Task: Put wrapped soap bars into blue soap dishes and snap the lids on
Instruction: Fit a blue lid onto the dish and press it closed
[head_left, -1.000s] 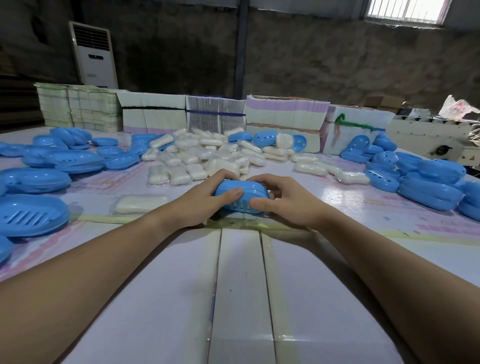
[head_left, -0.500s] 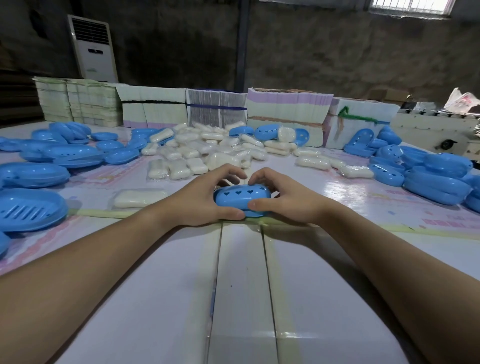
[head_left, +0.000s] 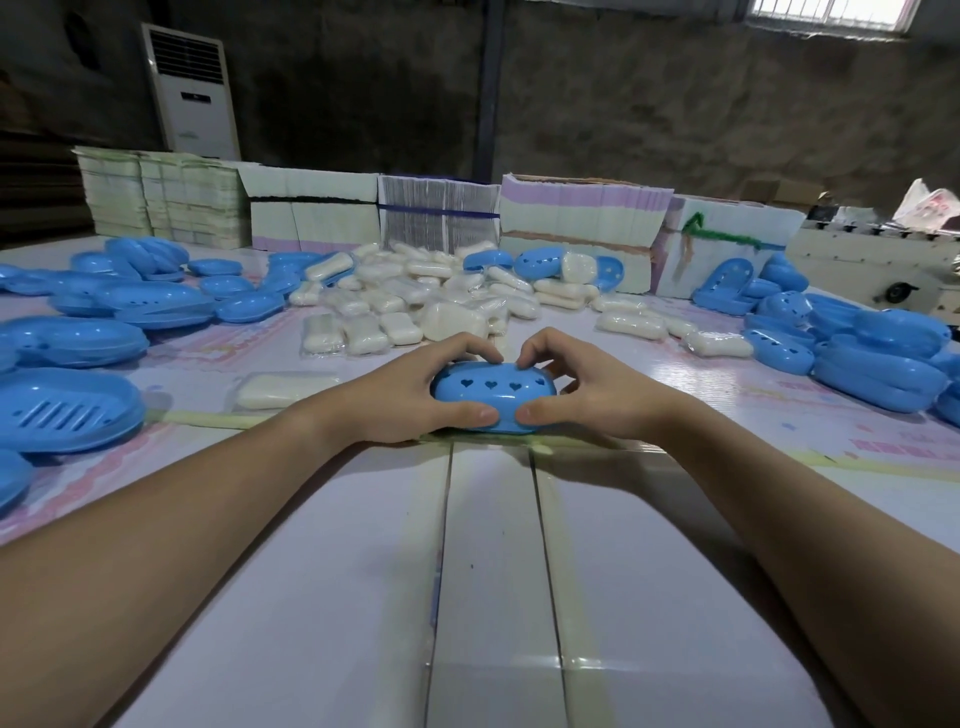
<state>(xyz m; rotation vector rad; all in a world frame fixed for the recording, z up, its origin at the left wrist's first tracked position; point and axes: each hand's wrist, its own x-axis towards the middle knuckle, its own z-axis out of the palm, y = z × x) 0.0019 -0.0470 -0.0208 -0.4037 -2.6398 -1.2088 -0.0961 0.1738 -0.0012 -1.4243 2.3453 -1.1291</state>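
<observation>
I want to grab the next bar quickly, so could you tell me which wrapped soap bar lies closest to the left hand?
The lone wrapped soap bar lying flat just beyond the left hand wrist. It sits apart from the main soap pile farther back.

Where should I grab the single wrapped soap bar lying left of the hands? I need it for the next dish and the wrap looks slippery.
Take the wrapped soap bar across its two long sides, coming straight down from above with the left hand, which is nearer. It lies flat and alone on the table, long axis running left-right, so both long edges are free. Pinching the loose wrap alone would probably slip.
</observation>
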